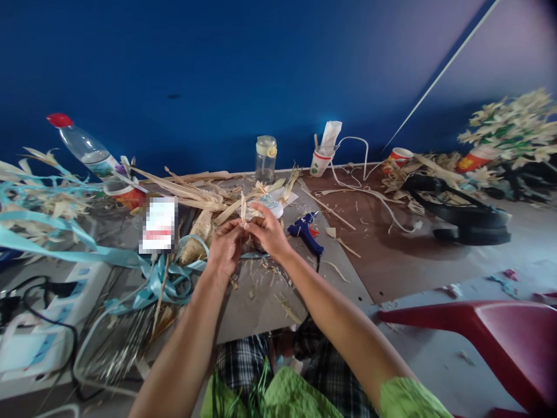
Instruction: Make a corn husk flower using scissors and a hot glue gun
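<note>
My left hand (pixel 225 247) and my right hand (pixel 267 231) meet over the grey board (pixel 256 302), fingers pinched together on a small folded piece of dried corn husk (pixel 243 210) that sticks up between them. Loose husk strips (pixel 191 194) lie piled just beyond my hands. A blue glue gun (pixel 305 231) rests on the board right of my right hand. A white round object (pixel 273 206) lies just behind my right hand.
Light blue ribbon (pixel 161 281) coils at the left, beside a white power strip (pixel 39 325). A glass jar (pixel 265 158), paper cups (pixel 321 162), and a plastic bottle (pixel 87 152) stand at the back. Husk flowers (pixel 513 125) and a black bag (pixel 465 212) sit right. A red chair (pixel 491 337) is near right.
</note>
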The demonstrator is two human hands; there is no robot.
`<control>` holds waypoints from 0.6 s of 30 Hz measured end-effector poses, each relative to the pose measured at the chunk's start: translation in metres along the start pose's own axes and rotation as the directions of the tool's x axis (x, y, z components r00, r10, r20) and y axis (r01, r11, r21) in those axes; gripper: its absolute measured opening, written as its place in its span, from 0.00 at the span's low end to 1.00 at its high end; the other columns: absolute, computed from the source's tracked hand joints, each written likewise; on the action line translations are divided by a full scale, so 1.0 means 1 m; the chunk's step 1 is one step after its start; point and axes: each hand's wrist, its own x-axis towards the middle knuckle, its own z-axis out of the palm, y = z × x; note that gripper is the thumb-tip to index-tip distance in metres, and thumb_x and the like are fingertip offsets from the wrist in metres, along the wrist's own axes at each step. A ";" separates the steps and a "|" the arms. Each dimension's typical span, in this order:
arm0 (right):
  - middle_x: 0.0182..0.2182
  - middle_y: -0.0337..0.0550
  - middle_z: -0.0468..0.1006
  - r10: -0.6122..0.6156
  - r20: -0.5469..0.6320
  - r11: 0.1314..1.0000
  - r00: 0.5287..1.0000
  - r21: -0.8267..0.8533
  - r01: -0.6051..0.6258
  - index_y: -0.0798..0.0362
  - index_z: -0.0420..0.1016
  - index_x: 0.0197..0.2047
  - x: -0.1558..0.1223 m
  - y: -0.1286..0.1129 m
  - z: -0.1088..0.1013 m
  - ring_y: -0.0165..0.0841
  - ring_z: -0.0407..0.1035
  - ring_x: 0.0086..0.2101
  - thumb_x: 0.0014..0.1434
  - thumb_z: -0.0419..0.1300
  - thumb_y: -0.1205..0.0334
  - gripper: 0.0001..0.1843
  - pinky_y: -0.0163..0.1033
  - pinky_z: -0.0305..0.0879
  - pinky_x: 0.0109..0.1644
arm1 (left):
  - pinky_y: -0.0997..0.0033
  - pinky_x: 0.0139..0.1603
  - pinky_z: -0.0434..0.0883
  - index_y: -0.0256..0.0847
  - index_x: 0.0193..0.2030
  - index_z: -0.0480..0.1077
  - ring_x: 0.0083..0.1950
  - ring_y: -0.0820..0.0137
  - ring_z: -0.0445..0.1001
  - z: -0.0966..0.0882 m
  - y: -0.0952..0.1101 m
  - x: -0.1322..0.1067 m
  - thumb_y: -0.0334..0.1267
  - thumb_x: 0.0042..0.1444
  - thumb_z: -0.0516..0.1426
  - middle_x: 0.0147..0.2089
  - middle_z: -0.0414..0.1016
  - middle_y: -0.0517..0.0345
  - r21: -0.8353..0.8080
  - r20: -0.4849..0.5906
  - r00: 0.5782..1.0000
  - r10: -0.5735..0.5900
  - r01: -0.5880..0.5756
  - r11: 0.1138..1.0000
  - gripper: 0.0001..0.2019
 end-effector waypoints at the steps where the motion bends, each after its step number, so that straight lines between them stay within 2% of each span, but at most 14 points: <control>1: 0.21 0.28 0.68 0.010 -0.008 1.000 1.000 0.024 -0.010 0.50 0.58 0.51 0.000 -0.001 0.001 0.24 0.61 0.20 0.44 0.67 0.57 0.33 0.29 0.50 0.20 | 0.73 0.30 0.66 0.37 0.25 0.72 0.25 0.76 0.68 0.000 0.000 0.000 0.36 0.31 0.68 0.23 0.71 0.61 -0.006 0.002 1.000 -0.007 0.007 1.000 0.13; 13: 0.20 0.27 0.67 0.056 -0.070 0.993 0.996 0.107 -0.048 0.51 0.59 0.49 -0.004 -0.003 0.003 0.22 0.58 0.17 0.44 0.66 0.60 0.30 0.28 0.48 0.19 | 0.74 0.31 0.67 0.37 0.25 0.73 0.26 0.77 0.69 -0.005 -0.002 0.001 0.36 0.30 0.70 0.24 0.73 0.62 -0.043 0.014 0.999 -0.040 0.041 0.998 0.14; 18: 0.17 0.26 0.65 0.084 -0.061 0.989 0.995 0.127 -0.075 0.51 0.60 0.48 -0.005 -0.001 0.002 0.20 0.52 0.15 0.44 0.66 0.59 0.28 0.28 0.46 0.18 | 0.75 0.31 0.67 0.37 0.26 0.72 0.25 0.77 0.70 -0.007 -0.004 0.003 0.35 0.32 0.69 0.25 0.73 0.62 -0.080 0.051 0.997 -0.051 0.055 0.995 0.13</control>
